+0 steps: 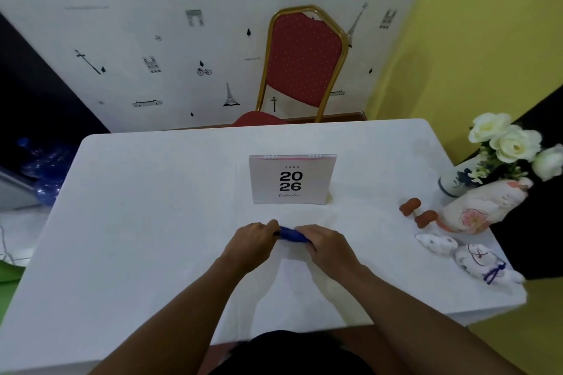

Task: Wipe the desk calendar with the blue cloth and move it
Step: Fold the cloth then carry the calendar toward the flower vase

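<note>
Head view: both hands, left hand (253,242) and right hand (327,245), pinch the bunched blue cloth (291,235) mid-tabletop. Desk calendar (292,179) stands upright just beyond, toward the far edge.

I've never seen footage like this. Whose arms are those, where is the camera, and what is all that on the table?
There is no machine here: a person is working with two bare hands, and the single picture comes from a wide-angle camera worn on their head, looking forward and down. That is why the arms reach in from the bottom edge.

The left hand and right hand meet over a small blue cloth, bunched up between them, low over the white table.

Beyond the hands a desk calendar stands upright, its cover reading 2026, untouched. On the right side of the table are a vase of white roses, ceramic animal figurines and two small brown pieces. A red chair stands behind the table.
</note>
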Available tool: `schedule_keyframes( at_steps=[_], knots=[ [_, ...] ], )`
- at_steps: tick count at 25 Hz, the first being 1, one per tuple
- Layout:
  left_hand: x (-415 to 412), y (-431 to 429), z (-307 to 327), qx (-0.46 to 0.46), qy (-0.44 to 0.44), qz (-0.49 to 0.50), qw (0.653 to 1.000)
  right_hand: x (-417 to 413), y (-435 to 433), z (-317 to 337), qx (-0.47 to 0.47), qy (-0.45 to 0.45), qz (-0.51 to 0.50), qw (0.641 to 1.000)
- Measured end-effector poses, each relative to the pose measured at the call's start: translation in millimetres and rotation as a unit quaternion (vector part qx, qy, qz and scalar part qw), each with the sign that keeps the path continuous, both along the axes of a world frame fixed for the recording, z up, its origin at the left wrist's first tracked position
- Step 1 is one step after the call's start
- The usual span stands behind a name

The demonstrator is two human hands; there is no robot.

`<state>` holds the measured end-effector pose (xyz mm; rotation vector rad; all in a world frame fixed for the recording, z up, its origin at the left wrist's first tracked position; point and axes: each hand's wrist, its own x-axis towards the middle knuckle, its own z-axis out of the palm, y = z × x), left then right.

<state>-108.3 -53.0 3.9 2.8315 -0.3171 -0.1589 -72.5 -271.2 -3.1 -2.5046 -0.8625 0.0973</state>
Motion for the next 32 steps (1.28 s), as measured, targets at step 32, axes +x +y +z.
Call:
schedule_keyframes(
  at_steps=[32],
  knots=[
    [-4.7,-5.1,-16.3,-0.145,0.071,0.198,0.967,8.5,-29.6,-20.4,0.075,0.187,-0.156,0.967]
  ],
)
